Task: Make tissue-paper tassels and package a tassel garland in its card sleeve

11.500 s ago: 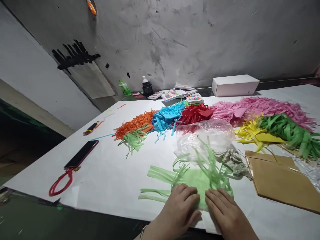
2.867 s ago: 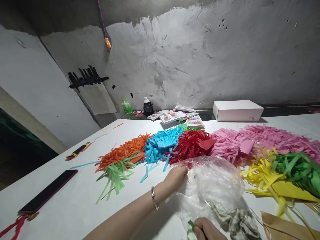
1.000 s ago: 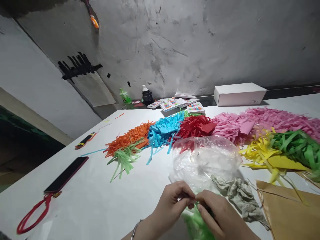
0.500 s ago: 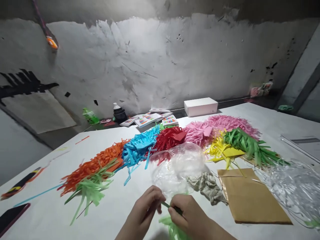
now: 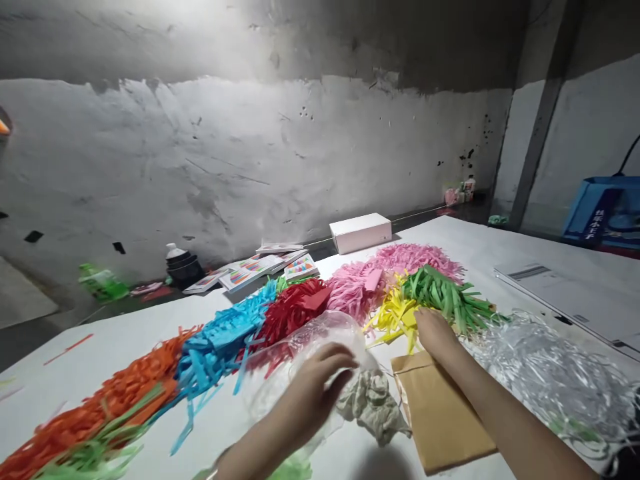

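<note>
Head camera shows that the two hands, which half a second ago were pinched together on a light-green paper bundle at the near table edge, have separated. The left hand point(image 5: 315, 387) now rests with curled, loosely spread fingers on the clear plastic bag point(image 5: 300, 353), touching it without a firm clamp that I can confirm. The right hand point(image 5: 435, 333) has reached forward to the yellow fringe pile point(image 5: 393, 313), just beside the dark-green fringe pile point(image 5: 450, 300); its fingers are hidden against the paper, so I cannot tell whether it has closed on anything. The light-green bundle point(image 5: 293, 467) now lies released at the bottom edge, below the left forearm. In my judgement the green piece has been set down and another colour is being fetched. The view has also swung right, bringing a blue bag point(image 5: 600, 210) into sight. Count of fringe piles visible: one orange point(image 5: 115, 400), one blue point(image 5: 225, 333), one red point(image 5: 295, 310), one pink point(image 5: 390, 267), one yellow, one dark-green, plus light-green strips point(image 5: 95, 453) at the lower left. Also present: one brown envelope point(image 5: 440, 420), one crumpled grey wad point(image 5: 370, 400), one heap of clear shreds point(image 5: 545, 373), one white box point(image 5: 361, 233), and several printed cards point(image 5: 260, 263), too overlapped to number.
</note>
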A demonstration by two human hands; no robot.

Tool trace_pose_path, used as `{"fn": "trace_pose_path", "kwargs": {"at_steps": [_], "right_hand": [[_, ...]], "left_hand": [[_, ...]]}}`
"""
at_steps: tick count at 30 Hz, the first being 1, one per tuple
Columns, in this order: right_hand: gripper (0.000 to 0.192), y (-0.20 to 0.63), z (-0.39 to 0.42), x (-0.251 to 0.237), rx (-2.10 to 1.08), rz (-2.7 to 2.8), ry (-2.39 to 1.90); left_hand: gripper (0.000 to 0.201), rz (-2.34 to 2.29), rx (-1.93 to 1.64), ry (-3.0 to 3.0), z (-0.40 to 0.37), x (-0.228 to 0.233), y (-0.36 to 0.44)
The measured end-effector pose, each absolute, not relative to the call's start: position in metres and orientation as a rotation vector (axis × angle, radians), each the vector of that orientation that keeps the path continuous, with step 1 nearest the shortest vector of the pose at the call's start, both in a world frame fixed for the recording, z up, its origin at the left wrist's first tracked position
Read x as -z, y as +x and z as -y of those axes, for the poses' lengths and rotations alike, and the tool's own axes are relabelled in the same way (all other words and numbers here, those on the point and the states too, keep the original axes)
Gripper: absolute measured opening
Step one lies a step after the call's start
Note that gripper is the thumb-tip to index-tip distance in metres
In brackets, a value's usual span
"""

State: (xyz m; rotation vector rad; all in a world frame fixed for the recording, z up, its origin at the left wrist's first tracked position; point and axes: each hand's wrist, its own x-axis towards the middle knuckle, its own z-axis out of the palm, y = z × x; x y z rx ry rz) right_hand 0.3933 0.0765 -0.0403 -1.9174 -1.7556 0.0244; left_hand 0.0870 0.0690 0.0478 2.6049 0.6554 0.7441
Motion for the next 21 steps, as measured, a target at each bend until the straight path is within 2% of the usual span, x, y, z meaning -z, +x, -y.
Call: {"fn": "trace_pose_path", "kwargs": {"at_steps": [2, 5, 10, 15, 21], "right_hand": [[0.034, 0.412, -0.094, 0.054, 0.046, 1.749, -1.954], [0.031, 0.424, -0.104, 0.072, 0.148, 1.762, -1.923], [0.028, 0.443, -0.101, 0.079, 0.359, 1.681, -1.78], [0.026, 0.448, -0.099, 0.066, 0.464, 1.55, -1.651], [0.023, 0.424, -0.094, 0.067, 0.242, 1.784, -1.612]], "left_hand": [[0.022, -0.546, -0.562, 2.589, -0.091, -0.031, 0.165], [0.024, -0.574, -0.539, 2.579, -0.134, -0.003, 0.248], [0.029, -0.71, -0.652, 2.41, -0.187, 0.018, 0.293], [0.032, -0.925, -0.993, 2.017, -0.224, -0.016, 0.277], [0.029, -0.903, -1.159, 1.677, -0.241, -0.082, 0.238]]}}
